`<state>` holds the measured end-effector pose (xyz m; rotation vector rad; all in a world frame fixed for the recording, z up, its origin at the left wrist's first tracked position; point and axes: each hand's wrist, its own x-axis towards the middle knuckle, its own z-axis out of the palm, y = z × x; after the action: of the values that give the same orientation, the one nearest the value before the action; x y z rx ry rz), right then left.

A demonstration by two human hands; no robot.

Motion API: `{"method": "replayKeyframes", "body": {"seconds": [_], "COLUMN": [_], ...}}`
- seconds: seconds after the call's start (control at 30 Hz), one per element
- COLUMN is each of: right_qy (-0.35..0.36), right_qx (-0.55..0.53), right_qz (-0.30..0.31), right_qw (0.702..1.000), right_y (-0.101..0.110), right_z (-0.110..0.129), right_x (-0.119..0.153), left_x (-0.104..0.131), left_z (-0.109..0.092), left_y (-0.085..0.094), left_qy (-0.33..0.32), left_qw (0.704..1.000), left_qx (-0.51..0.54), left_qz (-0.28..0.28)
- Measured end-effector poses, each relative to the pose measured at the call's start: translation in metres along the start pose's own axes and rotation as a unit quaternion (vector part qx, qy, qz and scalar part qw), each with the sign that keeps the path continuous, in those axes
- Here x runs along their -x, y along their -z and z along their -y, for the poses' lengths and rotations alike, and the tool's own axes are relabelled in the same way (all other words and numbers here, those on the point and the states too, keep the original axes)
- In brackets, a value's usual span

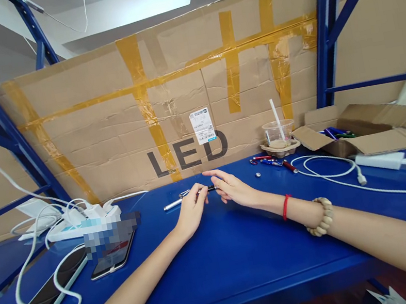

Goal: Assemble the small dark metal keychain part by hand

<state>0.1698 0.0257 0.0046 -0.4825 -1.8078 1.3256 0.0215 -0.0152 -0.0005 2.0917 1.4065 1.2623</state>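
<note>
My left hand [193, 208] is closed with thumb and fingers pinched on a pen [211, 188], whose dark end sticks out to the right. That end runs in among the fingers of my right hand [236, 189]. The right thumb and lower fingers curl about it, while the index finger stretches out to the left. A silver pen barrel [173, 205] with a metal clip shows left of and behind my left hand; I cannot tell whether it belongs to the held pen. A small silvery round piece [258, 175] lies right of my right hand.
Left on the blue table [224, 274] are two phones [113, 257] and a white power strip [82, 223] with cables. To the right lie several pens [271, 161], a white cable [333, 176], a plastic cup [279, 133] and an open carton [360, 129]. Cardboard [106, 137] stands behind.
</note>
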Motion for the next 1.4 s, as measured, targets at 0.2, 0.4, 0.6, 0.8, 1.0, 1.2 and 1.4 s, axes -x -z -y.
{"method": "replayKeyframes", "body": {"seconds": [0.2,0.4,0.6,0.8,1.0,1.2,1.4], "right_qy": [-0.027,-0.068,-0.173,-0.239,-0.219,-0.228,-0.248], "right_qx": [-0.03,0.0,-0.02,-0.133,-0.133,-0.166,-0.018], "right_qz": [-0.003,0.035,0.031,0.091,0.077,0.088,0.107], "right_qw": [0.999,0.997,0.984,0.958,0.964,0.955,0.963], "right_y": [0.003,0.001,0.001,0.006,0.005,0.003,0.005], "right_z": [-0.003,-0.005,-0.004,-0.003,-0.006,-0.005,-0.001], "right_x": [-0.002,-0.001,0.0,0.001,0.003,0.004,0.005], "left_x": [0.005,0.004,0.004,0.004,0.004,0.006,0.006], "left_z": [-0.003,0.001,-0.001,0.002,0.006,0.008,0.009], "left_y": [-0.003,-0.003,-0.001,0.0,0.001,0.0,0.0], "left_qy": [-0.01,0.024,0.029,0.027,0.014,0.001,-0.004], "left_qw": [0.998,0.992,0.991,0.993,0.996,0.996,0.995], "left_qx": [0.059,0.106,0.108,0.068,0.025,-0.006,-0.023], "left_qz": [0.01,0.057,0.074,0.09,0.086,0.085,0.094]}}
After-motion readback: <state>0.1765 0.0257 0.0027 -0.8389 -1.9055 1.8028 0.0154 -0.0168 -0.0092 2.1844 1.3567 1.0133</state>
